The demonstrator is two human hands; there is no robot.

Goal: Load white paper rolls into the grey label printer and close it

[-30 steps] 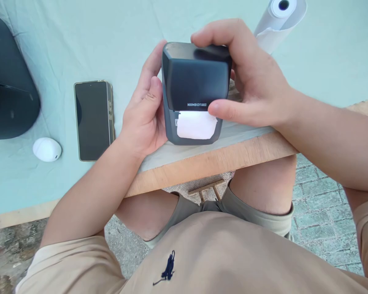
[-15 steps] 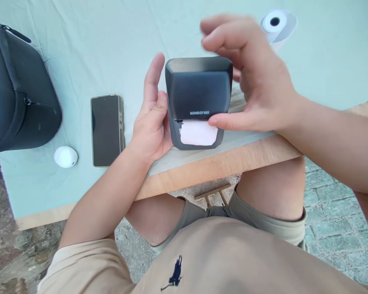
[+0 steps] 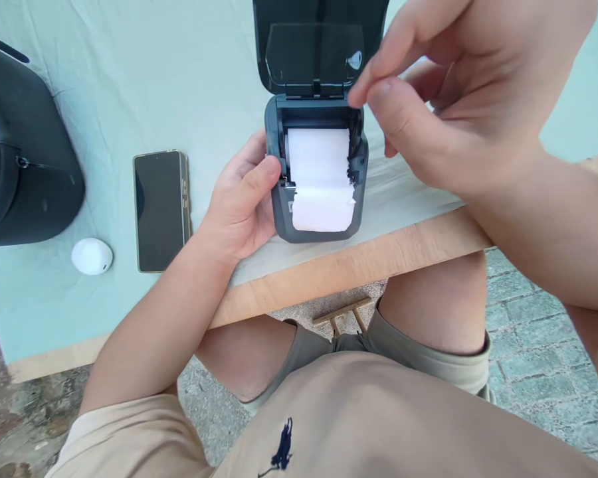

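Note:
A dark label printer (image 3: pixel 283 219) stands at the table's front edge, its lid (image 3: pixel 311 60) swung up and back. A roll of white label paper (image 3: pixel 319 156) sits in its bay, and a torn-edged strip (image 3: pixel 323 211) of it hangs out over the front. My left hand (image 3: pixel 246 199) grips the printer's left side, thumb on the rim. Near the lid's hinge, at the upper right, hovers my right hand (image 3: pixel 443 99), its fingers loosely bent and somewhat apart. Nothing shows in it. Whether its index fingertip touches the printer, I cannot tell.
A smartphone (image 3: pixel 160 212) lies left of my left hand. Farther left are a white egg-shaped object (image 3: pixel 92 256) and a black bag (image 3: pixel 24 153) with a zipper. The pale cloth ends at the table's wooden front edge (image 3: pixel 349 262), above my thighs.
The printer's lid has gone from closed to raised, baring the paper roll. My right hand has moved up and right from the lid's front. The white paper roll at the back right is no longer visible.

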